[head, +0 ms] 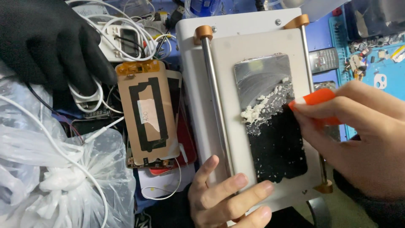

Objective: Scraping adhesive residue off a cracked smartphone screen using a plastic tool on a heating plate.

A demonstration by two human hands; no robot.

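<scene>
Right hand (363, 139): fingers pinched shut on an orange scraper (314, 99), flat plastic, edge down on the phone panel.
Left hand (223, 198): fingers spread flat, pressing the near edge of the white machine (198, 84); grips nothing.
Phone panel (270, 118): rectangular, lies flat on the machine's beige plate; upper half scraped shiny, lower half dull black, flecked.
Glue residue (259, 109): white, crumbly ridge across the panel's middle.
Metal rod (215, 105): smooth, copper-capped, along the plate's left side.
Tan backing sheet (147, 114): glossy, black outlined, left of the machine.
White cables (126, 38): tangled, farther left.
Plastic bag (50, 177): crinkled, translucent, leftmost.
</scene>
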